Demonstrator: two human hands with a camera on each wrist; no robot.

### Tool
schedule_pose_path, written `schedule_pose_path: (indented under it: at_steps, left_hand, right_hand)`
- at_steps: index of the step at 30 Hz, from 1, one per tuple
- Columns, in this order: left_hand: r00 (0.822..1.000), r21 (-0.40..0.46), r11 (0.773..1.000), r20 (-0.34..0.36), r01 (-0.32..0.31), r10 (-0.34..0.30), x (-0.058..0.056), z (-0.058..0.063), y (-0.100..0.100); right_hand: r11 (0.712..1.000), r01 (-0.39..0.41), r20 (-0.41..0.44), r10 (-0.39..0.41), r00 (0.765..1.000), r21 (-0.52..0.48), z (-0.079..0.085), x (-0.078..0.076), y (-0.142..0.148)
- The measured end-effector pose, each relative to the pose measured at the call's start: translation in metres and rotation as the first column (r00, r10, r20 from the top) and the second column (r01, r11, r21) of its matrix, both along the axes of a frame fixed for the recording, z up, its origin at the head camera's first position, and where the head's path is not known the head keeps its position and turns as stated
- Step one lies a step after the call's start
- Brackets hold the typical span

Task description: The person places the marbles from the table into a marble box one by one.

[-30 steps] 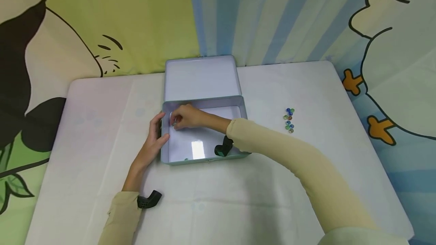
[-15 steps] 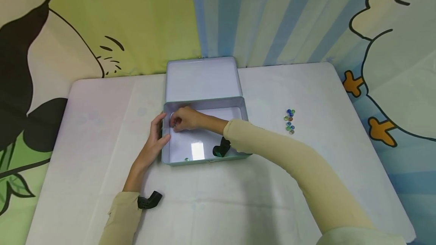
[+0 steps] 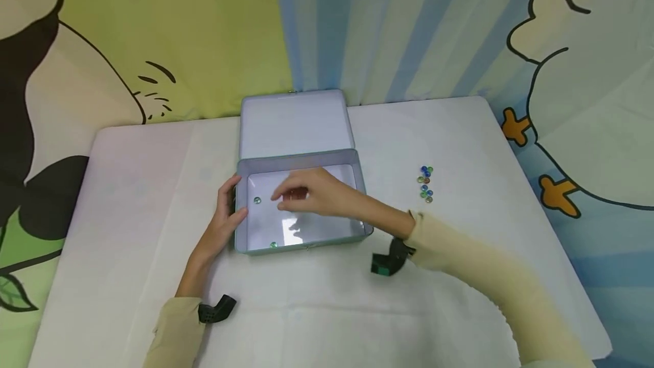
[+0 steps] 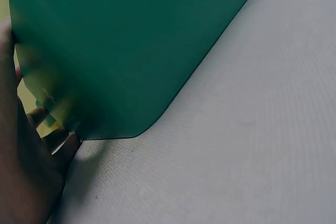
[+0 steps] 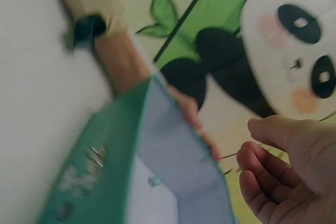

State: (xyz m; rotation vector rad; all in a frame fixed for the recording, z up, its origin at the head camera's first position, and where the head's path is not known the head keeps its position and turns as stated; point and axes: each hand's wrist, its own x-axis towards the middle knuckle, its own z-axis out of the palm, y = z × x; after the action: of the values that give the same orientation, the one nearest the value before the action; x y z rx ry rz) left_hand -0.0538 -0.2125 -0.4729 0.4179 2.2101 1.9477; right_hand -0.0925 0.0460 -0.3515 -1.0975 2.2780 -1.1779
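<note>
A green tin box (image 3: 301, 246) with a pale inside stands on the table, its lid (image 3: 296, 124) folded back. My left hand (image 3: 221, 214) holds the box's left wall, thumb at the rim and fingers along the outside. Over the box hovers my right hand (image 3: 319, 192), its fingers loosely bent; the right wrist view shows nothing between thumb and fingers. On the box floor lie two glass marbles: a greenish marble (image 3: 258, 200) near the left wall and a green marble (image 3: 273, 245) by the front wall. The left wrist view has the box's green outer side (image 4: 115, 66).
Several coloured glass marbles (image 3: 426, 180) lie grouped on the white-covered table (image 3: 460, 243), right of the box. A yellow and blue printed curtain (image 3: 204, 33) hangs behind the table. Each wrist carries a black camera (image 3: 217, 308).
My right hand has lifted from the box's left side and moved right, leaving a marble on the box floor. The left hand keeps its place at the wall. The head view has shifted slightly.
</note>
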Motion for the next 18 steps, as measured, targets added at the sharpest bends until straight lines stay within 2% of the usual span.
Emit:
schedule_pose_path:
  at_steps: [4,8,11,13,18]
  left_hand:
    - [1.000,0.004,1.000,0.002,-0.017,0.017,0.001,-0.001,0.000]
    - [1.000,0.010,1.000,-0.009,-0.013,0.013,0.000,-0.001,0.001]
    - [1.000,0.015,1.000,-0.015,-0.003,0.003,0.000,0.000,0.000]
    - [1.000,0.016,1.000,-0.017,0.001,0.000,-0.001,0.000,0.000]
    - [1.000,0.019,1.000,-0.023,-0.002,0.002,0.000,-0.003,0.000]
  right_hand:
    - [0.986,0.085,-0.005,-0.087,0.996,-0.140,-0.006,0.045,0.054]
    - [0.960,0.227,-0.022,-0.234,0.972,-0.161,-0.028,0.077,0.098]
    - [0.936,0.320,-0.023,-0.327,0.945,-0.149,-0.044,0.090,0.117]
    - [0.921,0.359,-0.008,-0.364,0.931,-0.151,-0.048,0.096,0.122]
    - [0.896,0.393,0.007,-0.400,0.916,-0.209,-0.050,0.102,0.129]
